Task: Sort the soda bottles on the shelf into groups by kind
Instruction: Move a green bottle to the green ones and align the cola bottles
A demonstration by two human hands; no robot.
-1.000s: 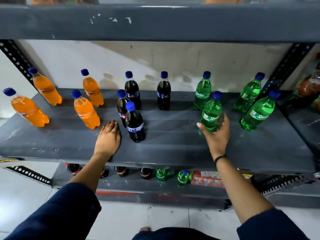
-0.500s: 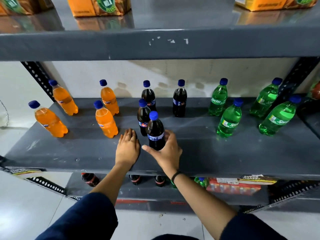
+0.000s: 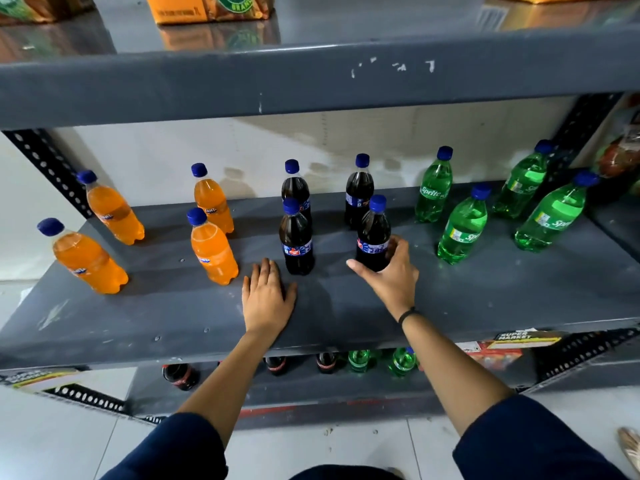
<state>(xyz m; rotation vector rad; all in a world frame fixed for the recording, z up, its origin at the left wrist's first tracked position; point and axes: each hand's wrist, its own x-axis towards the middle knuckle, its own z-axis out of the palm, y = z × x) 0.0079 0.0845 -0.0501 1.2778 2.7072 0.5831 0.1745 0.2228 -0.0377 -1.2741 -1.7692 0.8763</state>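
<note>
On the grey shelf (image 3: 485, 306) stand three clusters of blue-capped bottles. Several orange soda bottles (image 3: 213, 254) are at the left, several dark cola bottles (image 3: 296, 244) in the middle, several green Sprite bottles (image 3: 462, 228) at the right. My right hand (image 3: 391, 275) is wrapped around the base of the front right cola bottle (image 3: 373, 233), which stands upright on the shelf. My left hand (image 3: 268, 299) lies flat on the shelf, fingers together, just left of the front left cola bottle.
The upper shelf's thick front beam (image 3: 311, 84) hangs over the bottles, with orange cartons (image 3: 207, 8) on top. Perforated uprights (image 3: 48, 168) flank the shelf. More cola and green bottles (image 3: 360, 362) sit on the lower shelf. Red packaged goods (image 3: 620, 161) are at the far right.
My right hand left the green bottle, took the front cola bottle, and has slid it to the right, away from the other front cola bottle. My left hand stayed flat on the shelf.
</note>
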